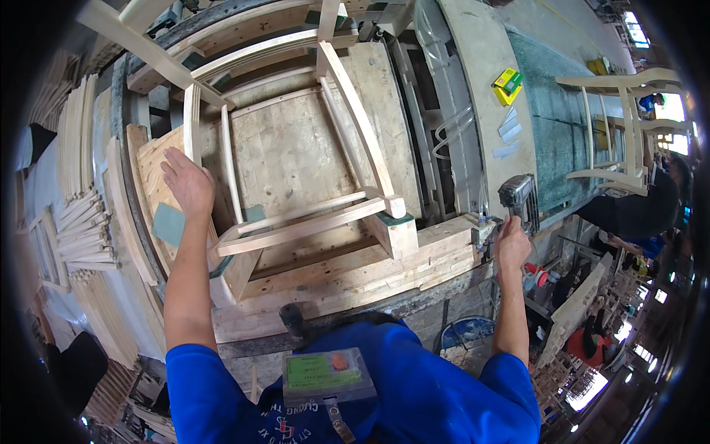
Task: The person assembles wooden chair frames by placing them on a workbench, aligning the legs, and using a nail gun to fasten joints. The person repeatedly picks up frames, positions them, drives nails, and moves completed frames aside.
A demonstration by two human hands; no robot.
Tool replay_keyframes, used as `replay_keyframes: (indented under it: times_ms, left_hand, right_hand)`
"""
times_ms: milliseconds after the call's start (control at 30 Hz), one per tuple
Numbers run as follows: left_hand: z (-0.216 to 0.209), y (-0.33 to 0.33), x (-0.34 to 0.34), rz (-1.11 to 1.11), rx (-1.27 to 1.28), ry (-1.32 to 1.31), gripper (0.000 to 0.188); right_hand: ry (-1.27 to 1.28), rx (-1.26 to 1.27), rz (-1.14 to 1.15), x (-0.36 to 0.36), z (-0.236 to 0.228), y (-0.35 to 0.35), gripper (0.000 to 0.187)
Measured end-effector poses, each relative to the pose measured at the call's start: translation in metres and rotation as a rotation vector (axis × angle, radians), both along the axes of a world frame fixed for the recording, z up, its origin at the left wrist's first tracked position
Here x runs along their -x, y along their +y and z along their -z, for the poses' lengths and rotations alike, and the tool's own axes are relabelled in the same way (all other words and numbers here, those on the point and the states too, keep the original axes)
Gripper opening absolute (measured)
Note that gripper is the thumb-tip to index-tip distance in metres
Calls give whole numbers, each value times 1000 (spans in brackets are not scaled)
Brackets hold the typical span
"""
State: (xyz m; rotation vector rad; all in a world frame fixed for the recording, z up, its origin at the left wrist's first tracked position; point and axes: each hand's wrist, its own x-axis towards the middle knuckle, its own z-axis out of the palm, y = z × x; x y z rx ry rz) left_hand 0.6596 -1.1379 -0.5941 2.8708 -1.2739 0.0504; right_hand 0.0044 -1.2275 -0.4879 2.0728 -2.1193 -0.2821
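A bare wooden chair frame (314,220) lies on its side in a padded wooden jig (399,235) on the workbench in front of me. My left hand (188,185) rests at the frame's left rail, with its fingers stretched out over a plywood piece (151,166), and it holds nothing. Off the right end of the jig, my right hand (512,248) is closed around the handle of a dark air nail gun (520,194). The gun stands upright, apart from the chair frame. My palm hides part of the left rail.
Stacks of wooden sticks (85,229) lie at the left. On a board at the right sit a yellow and green box (508,85) and strips of nails (509,132). Further right stands another chair frame (629,133), with a person (640,211) beside it.
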Motion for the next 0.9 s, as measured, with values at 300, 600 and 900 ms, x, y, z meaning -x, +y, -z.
replay_keyframes:
  times_ms: [300, 600, 900]
  left_hand:
    - [-1, 6, -6, -61, -46, 4, 86]
    - [9, 8, -9, -45, 2, -35, 89]
    - [7, 13, -9, -32, 38, -47, 91]
  right_hand:
    - [-607, -384, -359, -151, -46, 110, 30]
    - [-727, -815, -1224, -226, 16, 168, 31]
    - [-950, -1122, -841, -210, -9, 167, 26]
